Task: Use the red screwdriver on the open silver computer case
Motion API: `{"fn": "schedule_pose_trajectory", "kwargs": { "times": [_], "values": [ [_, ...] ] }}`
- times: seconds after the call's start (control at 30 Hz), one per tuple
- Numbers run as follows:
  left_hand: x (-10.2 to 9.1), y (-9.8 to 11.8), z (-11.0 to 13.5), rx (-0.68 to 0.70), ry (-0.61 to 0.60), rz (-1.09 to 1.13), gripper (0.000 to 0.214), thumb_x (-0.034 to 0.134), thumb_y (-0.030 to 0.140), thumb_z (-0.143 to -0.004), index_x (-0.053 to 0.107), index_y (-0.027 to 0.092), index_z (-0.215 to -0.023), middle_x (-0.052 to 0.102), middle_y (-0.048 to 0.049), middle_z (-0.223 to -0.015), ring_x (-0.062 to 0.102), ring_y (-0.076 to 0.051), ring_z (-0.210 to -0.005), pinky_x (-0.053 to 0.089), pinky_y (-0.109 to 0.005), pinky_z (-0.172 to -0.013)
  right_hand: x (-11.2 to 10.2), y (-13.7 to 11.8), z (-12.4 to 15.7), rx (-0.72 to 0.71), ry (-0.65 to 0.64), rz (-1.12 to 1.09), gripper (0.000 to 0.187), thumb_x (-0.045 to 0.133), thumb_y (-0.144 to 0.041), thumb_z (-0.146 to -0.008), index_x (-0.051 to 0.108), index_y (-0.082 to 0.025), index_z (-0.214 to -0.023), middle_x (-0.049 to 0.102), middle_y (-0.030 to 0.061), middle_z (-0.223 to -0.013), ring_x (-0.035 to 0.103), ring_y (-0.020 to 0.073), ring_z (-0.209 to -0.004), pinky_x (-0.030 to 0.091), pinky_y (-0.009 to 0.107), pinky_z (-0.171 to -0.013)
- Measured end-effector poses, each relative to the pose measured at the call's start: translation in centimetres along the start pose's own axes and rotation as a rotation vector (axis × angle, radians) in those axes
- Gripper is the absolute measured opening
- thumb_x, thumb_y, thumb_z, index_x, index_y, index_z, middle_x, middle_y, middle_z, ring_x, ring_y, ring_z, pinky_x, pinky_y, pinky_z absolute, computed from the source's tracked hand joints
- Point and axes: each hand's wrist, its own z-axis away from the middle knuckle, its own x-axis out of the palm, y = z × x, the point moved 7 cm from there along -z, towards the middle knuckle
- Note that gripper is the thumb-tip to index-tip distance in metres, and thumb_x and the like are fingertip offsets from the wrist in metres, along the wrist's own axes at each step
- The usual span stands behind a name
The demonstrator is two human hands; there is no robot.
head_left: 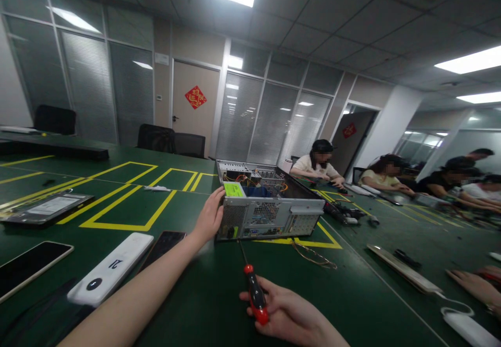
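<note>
An opened desktop computer case [270,216] lies on the green table, its rear panel towards me. Inside it, loose wires show, and a power supply with a bright green label [234,190] sits at the near left corner. My left hand [210,215] grips the case at that corner, fingers bent against its side by the label. In my right hand [285,308] is a screwdriver [256,295] with a red and black handle. Its thin shaft points away from me, towards the foot of the rear panel. Whether the tip touches the case, I cannot tell.
Left of me lie a hard drive [49,207], a phone [31,266], a white device marked 21 [113,268] and a dark phone [162,248]. Thin wires [313,255] lie by the case. Rightward are another phone [403,268], a white power bank [472,328] and a co-worker's hand [475,287].
</note>
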Motion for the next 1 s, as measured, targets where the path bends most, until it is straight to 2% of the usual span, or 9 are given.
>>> {"fn": "schedule_pose_trajectory", "kwargs": {
  "times": [0.1,0.17,0.27,0.4,0.53,0.67,0.87,0.93,1.0],
  "values": [
    [0.0,0.0,0.0,-0.001,0.001,0.003,0.043,0.030,0.024,-0.092,0.029,0.019,-0.135,0.035,-0.0113,-0.141,0.031,-0.020,-0.133,0.028,-0.044,-0.110,-0.3,0.2,-0.2,-0.010,-0.009,0.009,0.069,0.070,-0.005,-0.064,0.039,-0.020,-0.124,0.064,0.0123,-0.107,0.064,0.0194,-0.093,0.045,0.029,-0.079],
    [0.0,0.1,0.0,-0.004,0.001,0.003,0.043,0.030,0.024,-0.092,0.029,0.020,-0.135,0.035,-0.0112,-0.141,0.031,-0.021,-0.133,0.028,-0.045,-0.110,-1.0,0.4,-0.4,-0.022,0.032,-0.019,0.056,0.073,-0.016,-0.067,0.048,-0.015,-0.116,0.067,0.0099,-0.093,0.066,0.0155,-0.079,0.046,0.022,-0.068],
    [0.0,0.1,0.0,-0.009,-0.002,0.003,0.043,0.029,0.024,-0.093,0.030,0.020,-0.135,0.035,-0.0110,-0.141,0.031,-0.021,-0.133,0.028,-0.045,-0.110,-2.2,0.9,-0.7,0.011,0.157,-0.063,0.037,0.071,-0.030,-0.071,0.058,-0.012,-0.100,0.064,0.0033,-0.072,0.060,0.0095,-0.057,0.039,0.015,-0.047],
    [0.0,0.1,0.0,-0.016,-0.010,0.002,0.043,0.029,0.024,-0.093,0.029,0.020,-0.135,0.035,-0.0110,-0.142,0.031,-0.021,-0.133,0.028,-0.045,-0.110,-2.5,1.3,-0.6,0.035,0.224,-0.075,0.024,0.069,-0.029,-0.074,0.060,-0.012,-0.089,0.064,0.0051,-0.077,0.050,0.0026,-0.046,0.028,0.010,-0.038],
    [0.0,0.1,0.0,-0.009,-0.003,-0.002,0.043,0.029,0.024,-0.093,0.030,0.020,-0.135,0.035,-0.0110,-0.141,0.031,-0.021,-0.133,0.028,-0.046,-0.110,-1.5,1.7,-0.6,0.084,0.167,-0.002,0.028,0.069,-0.029,-0.073,0.057,-0.016,-0.095,0.057,-0.0007,-0.069,0.034,-0.0022,-0.038,0.012,0.010,-0.036],
    [0.0,0.0,0.0,-0.019,-0.008,-0.002,0.043,0.029,0.025,-0.093,0.030,0.020,-0.135,0.035,-0.0111,-0.141,0.032,-0.021,-0.132,0.029,-0.046,-0.109,-1.2,1.4,-0.4,0.060,0.204,0.157,0.034,0.070,-0.031,-0.070,0.053,-0.019,-0.096,0.052,-0.0045,-0.067,0.031,-0.0020,-0.038,0.008,0.013,-0.038],
    [-0.1,0.1,0.0,-0.007,0.001,-0.009,0.043,0.029,0.024,-0.092,0.031,0.019,-0.135,0.037,-0.0112,-0.140,0.032,-0.020,-0.133,0.029,-0.044,-0.110,-1.4,0.4,0.1,0.013,0.372,0.477,0.042,0.068,-0.036,-0.070,0.047,-0.021,-0.103,0.044,-0.0090,-0.058,0.025,-0.0002,-0.036,0.009,0.016,-0.036],
    [-0.1,0.2,0.0,-0.001,0.004,-0.013,0.043,0.029,0.024,-0.092,0.031,0.018,-0.135,0.037,-0.0113,-0.140,0.032,-0.020,-0.132,0.029,-0.044,-0.110,-1.4,0.2,0.1,-0.006,0.386,0.441,0.043,0.067,-0.039,-0.071,0.046,-0.021,-0.105,0.043,-0.0096,-0.056,0.025,0.0000,-0.036,0.008,0.015,-0.036],
    [-0.1,0.2,0.0,0.001,0.003,-0.013,0.042,0.029,0.024,-0.093,0.031,0.018,-0.134,0.037,-0.0116,-0.140,0.032,-0.020,-0.132,0.029,-0.043,-0.109,-1.4,0.3,-0.1,-0.007,0.376,0.293,0.041,0.064,-0.042,-0.074,0.047,-0.021,-0.104,0.048,-0.0077,-0.059,0.028,-0.0004,-0.036,0.009,0.013,-0.037]
  ]
}}
